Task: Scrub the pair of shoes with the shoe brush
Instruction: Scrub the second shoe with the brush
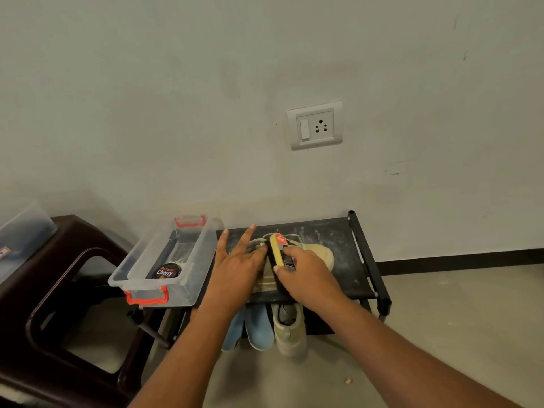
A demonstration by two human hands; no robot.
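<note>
A beige shoe lies on the top shelf of a black shoe rack, its toe pointing right. My right hand grips a yellow shoe brush with an orange label and holds it against the shoe's middle. My left hand rests on the shoe's left part, thumb against the brush, two fingers stretched out towards the wall. The second beige shoe stands on the lower shelf, heel towards me. Much of the upper shoe is hidden under my hands.
A clear plastic box with orange clips sits on the rack's left end and holds a tin of Cherry polish. A pair of blue shoes is on the lower shelf. A dark brown plastic stool stands at the left. The wall carries a socket.
</note>
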